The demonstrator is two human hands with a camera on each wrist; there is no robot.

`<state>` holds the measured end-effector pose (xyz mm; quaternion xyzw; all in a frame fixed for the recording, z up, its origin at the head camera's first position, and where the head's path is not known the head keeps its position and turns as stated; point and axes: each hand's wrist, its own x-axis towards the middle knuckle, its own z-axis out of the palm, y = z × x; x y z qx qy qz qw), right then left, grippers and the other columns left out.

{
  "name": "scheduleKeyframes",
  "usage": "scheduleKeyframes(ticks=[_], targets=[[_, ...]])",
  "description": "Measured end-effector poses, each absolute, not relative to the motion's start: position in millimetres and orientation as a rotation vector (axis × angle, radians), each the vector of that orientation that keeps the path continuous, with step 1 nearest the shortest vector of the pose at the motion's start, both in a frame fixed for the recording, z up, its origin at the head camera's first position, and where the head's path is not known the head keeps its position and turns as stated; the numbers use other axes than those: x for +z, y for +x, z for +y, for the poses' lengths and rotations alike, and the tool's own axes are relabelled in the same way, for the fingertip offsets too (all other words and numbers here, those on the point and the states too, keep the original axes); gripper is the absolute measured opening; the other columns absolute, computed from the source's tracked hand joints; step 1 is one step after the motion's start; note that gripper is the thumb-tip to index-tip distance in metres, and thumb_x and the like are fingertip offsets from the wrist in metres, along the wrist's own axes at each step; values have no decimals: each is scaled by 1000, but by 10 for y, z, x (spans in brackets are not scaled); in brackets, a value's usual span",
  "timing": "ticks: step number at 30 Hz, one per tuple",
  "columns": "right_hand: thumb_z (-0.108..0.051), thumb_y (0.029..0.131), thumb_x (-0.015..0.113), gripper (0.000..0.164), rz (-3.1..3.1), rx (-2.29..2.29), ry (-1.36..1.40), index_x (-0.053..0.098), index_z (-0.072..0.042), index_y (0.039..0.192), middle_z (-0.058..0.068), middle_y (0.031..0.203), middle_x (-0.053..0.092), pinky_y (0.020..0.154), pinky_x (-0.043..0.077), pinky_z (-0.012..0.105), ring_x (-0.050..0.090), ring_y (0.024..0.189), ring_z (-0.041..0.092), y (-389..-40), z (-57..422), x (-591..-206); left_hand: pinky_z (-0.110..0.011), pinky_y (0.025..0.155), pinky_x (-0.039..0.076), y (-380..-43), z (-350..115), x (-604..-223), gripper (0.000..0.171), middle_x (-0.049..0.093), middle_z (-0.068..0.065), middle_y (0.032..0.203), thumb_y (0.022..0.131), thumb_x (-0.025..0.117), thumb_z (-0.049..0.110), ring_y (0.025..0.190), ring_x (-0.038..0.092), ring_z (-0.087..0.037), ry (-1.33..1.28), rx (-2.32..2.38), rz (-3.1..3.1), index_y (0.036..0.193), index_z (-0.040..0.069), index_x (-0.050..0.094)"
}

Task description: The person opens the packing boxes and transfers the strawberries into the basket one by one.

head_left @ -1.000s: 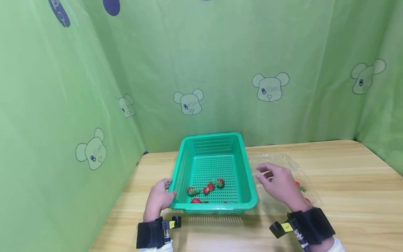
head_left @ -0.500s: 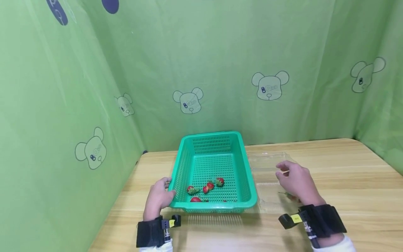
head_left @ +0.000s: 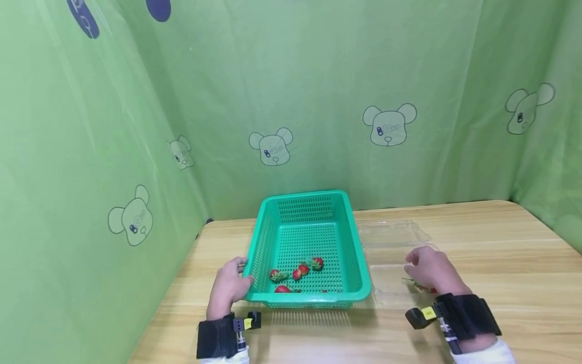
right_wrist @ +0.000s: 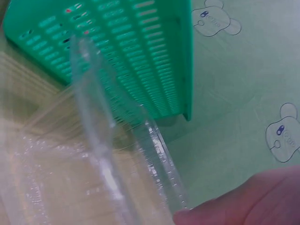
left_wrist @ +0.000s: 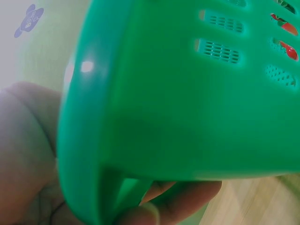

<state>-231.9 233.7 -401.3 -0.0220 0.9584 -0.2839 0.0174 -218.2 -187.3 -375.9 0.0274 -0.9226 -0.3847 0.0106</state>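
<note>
My left hand [head_left: 230, 284] grips the near left corner of a green plastic basket [head_left: 365, 283], its fingers curled under the rim in the left wrist view. Several strawberries [head_left: 317, 263] with green leaves lie in the near half of the basket. My right hand [head_left: 434, 270] is low over a clear plastic box [head_left: 388, 283] to the right of the basket, fingers bent. Partly under that hand, a strawberry [head_left: 433, 290] shows beside a leafy stem. In the right wrist view the thumb [right_wrist: 220, 208] is right at the box's clear rim; whether the fingers pinch something I cannot tell.
The box's clear lid [head_left: 391, 233] lies folded back behind it. Everything stands on a wooden table [head_left: 495, 253]. A green curtain [head_left: 318, 91] with bear-head prints hangs behind and along both sides.
My right hand has moved right from beside the basket, then dropped lower over the clear box, its fingers drawn closer together. The left hand and basket have stayed put.
</note>
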Motion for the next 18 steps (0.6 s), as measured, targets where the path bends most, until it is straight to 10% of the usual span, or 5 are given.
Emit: scheduleKeyframes(ticks=[18], targets=[[-2,74,66,35,2865,-955,-66,59,13,105,20,87,63,55,49,35,55,66,23,-2362,2312,-4244,-55,90,48,-2188,-1878,-3787,48,58,-28,125,85,61,3,115,52,-43,72,-1206,-2864,132,-5,48]])
